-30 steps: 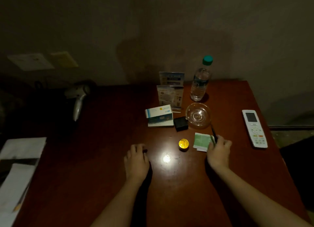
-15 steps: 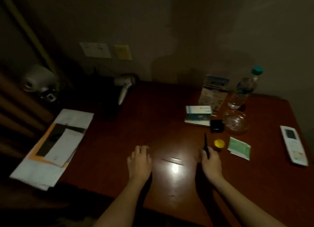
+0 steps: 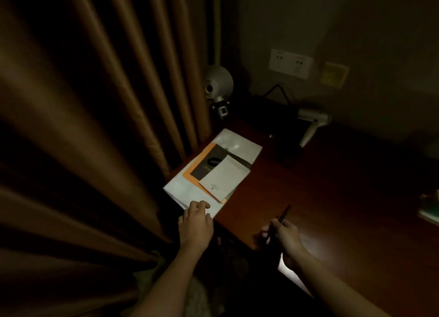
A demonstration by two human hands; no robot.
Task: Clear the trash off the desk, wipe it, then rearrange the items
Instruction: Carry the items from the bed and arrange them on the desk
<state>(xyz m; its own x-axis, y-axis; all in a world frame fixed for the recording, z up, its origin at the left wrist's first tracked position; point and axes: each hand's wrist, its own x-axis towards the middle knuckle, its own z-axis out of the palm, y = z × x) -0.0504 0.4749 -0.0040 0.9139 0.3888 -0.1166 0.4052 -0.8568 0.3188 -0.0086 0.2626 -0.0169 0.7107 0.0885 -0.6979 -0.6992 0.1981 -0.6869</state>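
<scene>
Little looks done: right hand (image 3: 285, 236) pinches a black pen (image 3: 282, 215); left hand (image 3: 196, 221), fingers loosely curled, rests on the paper stack (image 3: 180, 188); wiping and rearranging likely remain.

Papers (image 3: 228, 150) at desk (image 3: 332, 198) left end; hairdryer (image 3: 313, 124) behind, possibly lamp (image 3: 218, 83) beside curtain (image 3: 95, 126).

The counter (image 3: 332, 198) looks like polished reddish-brown wood, glossy enough to throw back a bright glare. The stack of papers (image 3: 187, 190) on it is matt white and orange sheet. The curtain (image 3: 83, 126) is heavy brown cloth in soft folds. The hair dryer (image 3: 311, 124) looks like smooth pale plastic.
</scene>
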